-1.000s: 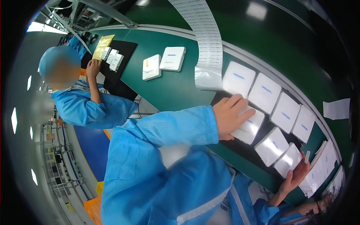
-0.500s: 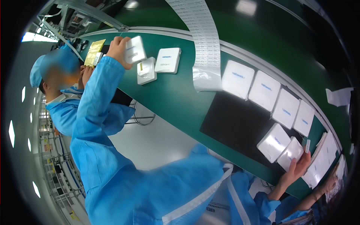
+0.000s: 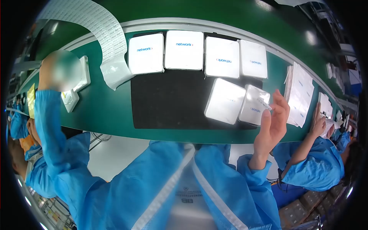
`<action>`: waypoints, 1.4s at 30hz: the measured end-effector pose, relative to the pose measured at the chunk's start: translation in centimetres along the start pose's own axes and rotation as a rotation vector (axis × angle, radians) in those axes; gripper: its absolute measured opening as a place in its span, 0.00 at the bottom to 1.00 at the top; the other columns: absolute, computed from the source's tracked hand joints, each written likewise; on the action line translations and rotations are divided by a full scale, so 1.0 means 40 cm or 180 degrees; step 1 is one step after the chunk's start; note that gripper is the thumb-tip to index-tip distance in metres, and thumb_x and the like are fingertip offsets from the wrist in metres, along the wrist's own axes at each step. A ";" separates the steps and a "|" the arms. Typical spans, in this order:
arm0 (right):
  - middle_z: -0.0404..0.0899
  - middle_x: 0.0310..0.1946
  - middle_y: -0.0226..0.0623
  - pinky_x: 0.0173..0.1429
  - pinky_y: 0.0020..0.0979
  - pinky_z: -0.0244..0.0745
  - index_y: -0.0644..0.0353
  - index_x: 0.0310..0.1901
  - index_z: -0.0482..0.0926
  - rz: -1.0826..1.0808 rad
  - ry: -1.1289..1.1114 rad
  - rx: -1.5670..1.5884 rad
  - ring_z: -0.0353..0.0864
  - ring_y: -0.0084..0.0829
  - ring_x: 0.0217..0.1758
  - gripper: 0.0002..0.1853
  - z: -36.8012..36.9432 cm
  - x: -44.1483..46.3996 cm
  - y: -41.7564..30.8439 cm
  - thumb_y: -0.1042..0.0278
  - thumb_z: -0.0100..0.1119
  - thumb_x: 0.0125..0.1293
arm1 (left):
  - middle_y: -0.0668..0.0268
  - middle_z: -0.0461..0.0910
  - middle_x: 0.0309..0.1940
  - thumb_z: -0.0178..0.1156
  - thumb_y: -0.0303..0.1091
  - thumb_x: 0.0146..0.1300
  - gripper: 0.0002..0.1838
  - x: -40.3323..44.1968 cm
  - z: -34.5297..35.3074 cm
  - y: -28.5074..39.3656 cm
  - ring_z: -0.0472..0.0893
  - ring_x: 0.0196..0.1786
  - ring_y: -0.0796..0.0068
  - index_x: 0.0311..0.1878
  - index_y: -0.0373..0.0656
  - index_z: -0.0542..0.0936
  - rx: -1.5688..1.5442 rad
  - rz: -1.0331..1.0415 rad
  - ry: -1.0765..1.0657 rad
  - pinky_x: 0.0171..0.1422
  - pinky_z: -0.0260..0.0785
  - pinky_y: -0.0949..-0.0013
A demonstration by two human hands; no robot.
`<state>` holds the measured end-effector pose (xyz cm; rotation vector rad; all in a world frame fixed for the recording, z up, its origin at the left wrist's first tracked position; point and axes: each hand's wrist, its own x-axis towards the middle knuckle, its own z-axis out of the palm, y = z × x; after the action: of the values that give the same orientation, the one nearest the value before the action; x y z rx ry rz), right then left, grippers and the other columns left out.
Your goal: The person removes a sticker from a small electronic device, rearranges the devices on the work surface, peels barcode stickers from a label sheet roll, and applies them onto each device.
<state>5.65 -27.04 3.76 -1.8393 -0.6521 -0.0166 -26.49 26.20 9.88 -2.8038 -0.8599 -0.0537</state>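
At the far left, my left hand (image 3: 46,73) is beside a white box (image 3: 83,73) on the green table; a blurred patch hides its fingers and anything in them. Another white box (image 3: 70,99) lies just below. My right hand (image 3: 273,120) pinches a small printed label (image 3: 263,103) between thumb and fingers, over a wrapped white box (image 3: 253,109). To its left lies a glossy white box (image 3: 225,101). Several "network" boxes form a row behind, among them one at the left end (image 3: 145,53) and one at the right end (image 3: 253,59).
A black mat (image 3: 168,99) lies on the green table (image 3: 115,115). A long label sheet (image 3: 113,42) curls over the back rail. White printed sleeves (image 3: 301,94) are stacked at right. Co-workers sit at both sides; one's hand (image 3: 317,123) is at the right. A yellow packet (image 3: 31,100) is far left.
The view has swung to the right. My left hand took a white box off the mat and carried it left to the other boxes. My right hand still holds the label, now raised slightly.
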 end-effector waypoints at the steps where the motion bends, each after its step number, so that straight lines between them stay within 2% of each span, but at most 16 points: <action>1: 0.72 0.61 0.45 0.78 0.51 0.57 0.63 0.43 0.77 0.0000 -0.0027 0.0051 0.65 0.53 0.77 0.04 0.005 0.000 -0.006 0.76 0.60 0.70 | 0.53 0.71 0.67 0.70 0.11 0.40 0.48 0.008 -0.078 0.189 0.71 0.71 0.47 0.71 0.46 0.71 -0.0703 0.0511 0.0241 0.75 0.67 0.54; 3: 0.72 0.60 0.45 0.78 0.52 0.57 0.63 0.41 0.77 -0.0012 -0.0089 0.0102 0.65 0.54 0.77 0.02 0.016 -0.002 -0.010 0.76 0.60 0.71 | 0.52 0.75 0.63 0.75 0.21 0.41 0.44 -0.027 -0.153 0.561 0.75 0.68 0.47 0.68 0.39 0.73 -0.2156 0.1045 0.0099 0.73 0.67 0.52; 4: 0.72 0.60 0.45 0.78 0.53 0.57 0.63 0.39 0.77 0.0029 -0.0153 0.0100 0.65 0.54 0.77 0.03 0.025 0.000 -0.011 0.75 0.60 0.71 | 0.52 0.75 0.64 0.78 0.29 0.40 0.46 -0.007 -0.153 0.672 0.75 0.67 0.48 0.69 0.38 0.73 -0.2129 0.1827 -0.0196 0.72 0.67 0.52; 5: 0.72 0.59 0.45 0.77 0.53 0.57 0.63 0.37 0.77 0.0063 -0.0199 0.0098 0.65 0.54 0.77 0.04 0.032 0.004 -0.013 0.74 0.61 0.71 | 0.53 0.75 0.64 0.80 0.34 0.39 0.48 0.002 -0.126 0.773 0.74 0.67 0.49 0.69 0.39 0.73 -0.2430 0.2105 -0.0360 0.71 0.67 0.52; 7: 0.72 0.59 0.46 0.77 0.54 0.58 0.62 0.36 0.77 0.0115 -0.0295 0.0037 0.65 0.55 0.77 0.05 0.027 0.008 -0.024 0.73 0.62 0.70 | 0.57 0.75 0.65 0.84 0.40 0.35 0.52 0.006 -0.092 0.915 0.74 0.67 0.54 0.69 0.41 0.73 -0.2381 0.2227 -0.0280 0.70 0.68 0.55; 11: 0.72 0.60 0.46 0.77 0.56 0.58 0.62 0.36 0.78 0.0091 -0.0259 0.0043 0.64 0.56 0.77 0.04 0.008 0.012 -0.005 0.74 0.62 0.70 | 0.55 0.75 0.61 0.85 0.40 0.32 0.54 0.024 -0.056 1.022 0.74 0.66 0.54 0.69 0.43 0.73 -0.2403 0.2416 -0.0130 0.69 0.67 0.56; 16: 0.72 0.60 0.47 0.79 0.59 0.57 0.62 0.36 0.78 0.0069 -0.0330 0.0034 0.64 0.58 0.77 0.03 0.025 0.016 -0.006 0.76 0.60 0.68 | 0.55 0.75 0.59 0.83 0.35 0.32 0.51 0.035 -0.053 1.032 0.76 0.63 0.53 0.67 0.42 0.73 -0.2337 0.2426 -0.0315 0.67 0.67 0.53; 19: 0.72 0.61 0.49 0.80 0.59 0.55 0.62 0.35 0.78 0.0017 -0.0459 0.0128 0.63 0.59 0.78 0.02 0.049 0.020 -0.028 0.77 0.60 0.67 | 0.54 0.75 0.58 0.82 0.32 0.31 0.50 0.000 -0.058 0.948 0.76 0.61 0.51 0.65 0.41 0.74 -0.2545 0.2218 -0.0021 0.67 0.68 0.52; 21: 0.71 0.61 0.51 0.80 0.59 0.55 0.62 0.34 0.78 -0.0067 -0.0594 0.0266 0.63 0.59 0.78 0.03 0.074 0.011 -0.057 0.76 0.61 0.65 | 0.53 0.75 0.58 0.81 0.32 0.30 0.50 -0.037 -0.056 0.853 0.76 0.61 0.48 0.65 0.41 0.74 -0.2450 0.1539 0.0023 0.67 0.67 0.51; 22: 0.71 0.61 0.52 0.80 0.59 0.55 0.62 0.34 0.78 -0.0013 -0.0776 0.0334 0.63 0.60 0.78 0.03 0.090 0.005 -0.074 0.77 0.63 0.63 | 0.53 0.75 0.58 0.81 0.32 0.30 0.50 -0.048 -0.048 0.824 0.76 0.61 0.48 0.65 0.41 0.74 -0.2443 0.1517 -0.0010 0.67 0.67 0.51; 24: 0.71 0.61 0.53 0.78 0.56 0.59 0.63 0.33 0.79 0.0076 -0.1180 0.0489 0.64 0.60 0.77 0.03 0.146 -0.006 -0.098 0.80 0.63 0.61 | 0.51 0.76 0.58 0.81 0.32 0.33 0.48 -0.074 -0.030 0.780 0.75 0.63 0.49 0.66 0.42 0.74 -0.2424 0.1008 -0.0012 0.66 0.67 0.52; 26: 0.69 0.62 0.54 0.76 0.53 0.64 0.63 0.33 0.79 0.0281 -0.1581 0.0605 0.66 0.59 0.76 0.03 0.228 -0.016 -0.122 0.81 0.64 0.59 | 0.52 0.76 0.59 0.81 0.33 0.33 0.49 -0.093 0.001 0.765 0.75 0.63 0.49 0.66 0.42 0.74 -0.2671 0.0786 0.0039 0.67 0.66 0.52; 31: 0.69 0.63 0.55 0.75 0.51 0.65 0.64 0.33 0.80 0.0502 -0.1678 0.0359 0.68 0.56 0.74 0.04 0.295 -0.027 -0.129 0.79 0.68 0.58 | 0.54 0.74 0.64 0.81 0.36 0.34 0.49 -0.128 0.041 0.742 0.73 0.65 0.48 0.66 0.43 0.74 -0.3108 0.0423 0.0134 0.71 0.62 0.48; 36: 0.68 0.65 0.57 0.73 0.50 0.64 0.63 0.33 0.82 0.0449 -0.1818 -0.0187 0.70 0.53 0.70 0.06 0.314 -0.024 -0.143 0.74 0.71 0.56 | 0.55 0.75 0.62 0.81 0.40 0.35 0.48 -0.129 0.060 0.739 0.74 0.63 0.49 0.65 0.43 0.75 -0.3256 0.0466 0.0352 0.68 0.64 0.48; 42: 0.67 0.68 0.55 0.76 0.51 0.59 0.62 0.34 0.83 0.0521 -0.1843 -0.0302 0.65 0.54 0.74 0.06 0.321 -0.048 -0.143 0.73 0.72 0.57 | 0.55 0.78 0.59 0.81 0.41 0.38 0.45 -0.132 0.076 0.748 0.77 0.59 0.50 0.65 0.43 0.76 -0.3356 0.0477 0.0675 0.66 0.66 0.49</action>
<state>-2.33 -15.31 3.33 -1.9929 -0.9038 0.6217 -14.24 -0.27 0.79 -3.6692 -0.6723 -1.0382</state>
